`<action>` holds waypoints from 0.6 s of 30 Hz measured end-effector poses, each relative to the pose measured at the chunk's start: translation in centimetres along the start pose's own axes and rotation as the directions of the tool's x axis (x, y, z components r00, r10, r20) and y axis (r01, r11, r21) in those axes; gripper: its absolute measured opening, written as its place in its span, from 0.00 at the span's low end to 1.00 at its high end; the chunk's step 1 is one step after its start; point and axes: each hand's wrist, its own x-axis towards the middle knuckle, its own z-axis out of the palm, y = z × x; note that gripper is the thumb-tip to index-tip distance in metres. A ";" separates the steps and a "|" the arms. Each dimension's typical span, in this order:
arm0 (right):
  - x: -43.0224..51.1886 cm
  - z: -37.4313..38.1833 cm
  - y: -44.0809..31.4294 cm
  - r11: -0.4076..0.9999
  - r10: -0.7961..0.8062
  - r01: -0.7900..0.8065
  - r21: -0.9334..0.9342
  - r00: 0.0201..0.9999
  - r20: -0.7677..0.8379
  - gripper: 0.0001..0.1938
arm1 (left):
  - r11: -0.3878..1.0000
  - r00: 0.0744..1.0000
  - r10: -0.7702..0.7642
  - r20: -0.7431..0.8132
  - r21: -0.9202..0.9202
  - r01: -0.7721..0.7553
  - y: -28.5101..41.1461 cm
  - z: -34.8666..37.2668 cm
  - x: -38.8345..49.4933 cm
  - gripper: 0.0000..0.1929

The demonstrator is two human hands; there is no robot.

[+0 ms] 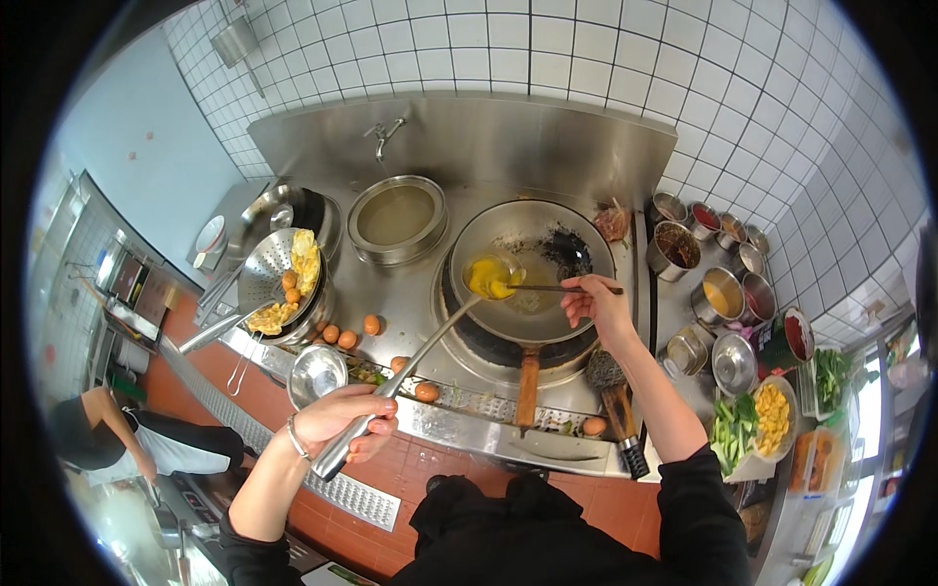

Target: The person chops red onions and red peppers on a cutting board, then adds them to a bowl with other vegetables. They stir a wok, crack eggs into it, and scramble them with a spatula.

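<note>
My left hand (pixel 352 423) is closed around the metal handle of a long ladle (pixel 440 329). Its bowl, holding yellow egg (pixel 487 278), is over the inside of a wok (pixel 527 220). With my right hand (pixel 595 308) I hold thin sticks, apparently chopsticks (pixel 549 288), whose tips reach the egg. Dark residue (pixel 570 253) marks the wok's far right side, and some pale liquid lies at its bottom. The wok's wooden handle (pixel 527 388) points towards me. Whole brown eggs (pixel 426 392) lie along the stove's front edge.
A perforated strainer (pixel 260 271) with cooked egg stands left, near a metal pot of liquid (pixel 396 214) below a faucet (pixel 382 138). An empty metal bowl (pixel 317 375) is at the front edge. Sauce containers (pixel 718 293) and a plate of yellow pieces (pixel 773 417) stand right. Another person (pixel 139 439) is far left.
</note>
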 end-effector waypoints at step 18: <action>5.7 -7.5 3.8 0.985 0.027 0.004 0.170 0.984 -0.176 0.15 | 0.964 0.995 -0.084 -0.056 0.248 0.095 3.7 1.9 12.2 0.15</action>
